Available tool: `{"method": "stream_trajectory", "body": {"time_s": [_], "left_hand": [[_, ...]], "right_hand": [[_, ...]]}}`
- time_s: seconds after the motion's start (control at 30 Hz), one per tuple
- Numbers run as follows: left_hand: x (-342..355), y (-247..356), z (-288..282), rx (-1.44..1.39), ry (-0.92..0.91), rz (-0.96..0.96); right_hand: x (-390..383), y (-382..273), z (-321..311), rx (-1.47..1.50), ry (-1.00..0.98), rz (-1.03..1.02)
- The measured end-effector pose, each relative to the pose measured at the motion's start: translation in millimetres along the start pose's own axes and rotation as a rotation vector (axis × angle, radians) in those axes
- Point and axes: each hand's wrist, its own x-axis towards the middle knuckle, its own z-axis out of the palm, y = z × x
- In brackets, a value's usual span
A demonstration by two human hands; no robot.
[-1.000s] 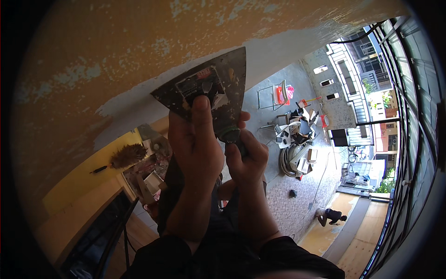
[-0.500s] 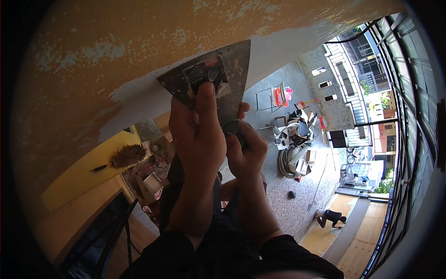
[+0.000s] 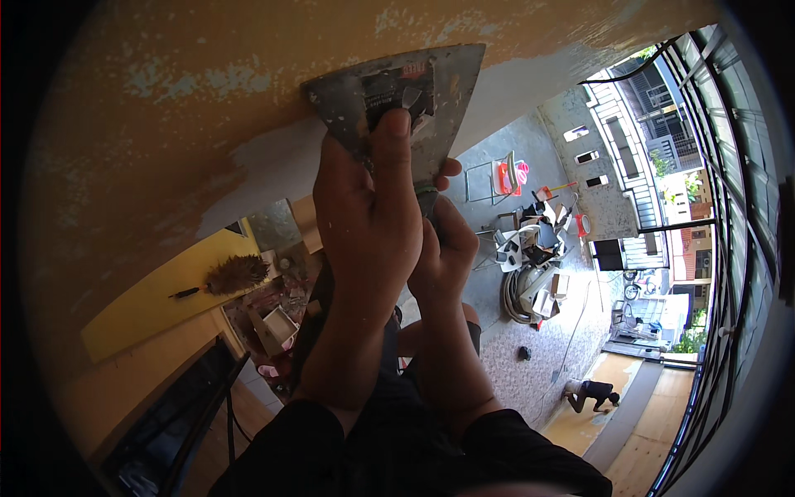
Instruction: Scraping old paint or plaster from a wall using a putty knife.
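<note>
A wide metal putty knife [image 3: 451,95], specked with dried filler, is held up with its broad edge against the wall [image 3: 248,41] overhead. My left hand [image 3: 368,203] grips it by the blade, its thumb pressed flat on the dark label. Below and to the right, my right hand [image 3: 447,248] is closed round the handle, which its fingers mostly hide. Worn orange-yellow paint with pale flecks covers the wall. A smooth grey-white patch [image 3: 273,166] lies beside and below the blade.
A yellow ledge [image 3: 141,311] with a feather duster [image 3: 236,273] is at left. Down on the floor stand a folding chair [image 3: 489,182], a heap of clutter [image 3: 534,240] and a coiled hose [image 3: 515,294]. Another person [image 3: 592,393] crouches by a yellow panel at lower right.
Both hands have pushed the putty knife up and to the right over the wall. Its edge has gone from the grey patch's border onto the orange paint. My grip looks the same.
</note>
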Motion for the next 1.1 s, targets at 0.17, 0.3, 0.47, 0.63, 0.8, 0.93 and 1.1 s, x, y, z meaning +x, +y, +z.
{"method": "stream_trajectory", "body": {"time_s": [0.17,0.3,0.47,0.63,0.8,0.93,1.1], "left_hand": [[-14,-16,-14,0.037,-0.003,-0.107],[-15,-22,-15,0.047,-0.024,-0.126],[-13,-18,-17,-0.062,-0.025,-0.104],[-14,-13,-17,0.015,-0.001,-0.109],[-13,-6,-18,0.201,0.015,-0.091],[-10,-6,-17,0.186,0.019,-0.055],[-12,-6,-14,0.181,0.06,-0.071]], "right_hand": [[-25,19,-2,-0.007,0.025,0.028],[-31,27,-4,-0.003,0.053,0.15],[-29,18,-8,-0.124,0.031,0.095],[-29,1,-6,-0.036,-0.004,0.25],[-36,11,13,0.029,0.055,0.206],[-33,14,16,0.103,0.031,0.176],[-32,8,14,0.131,0.045,0.184]]}}
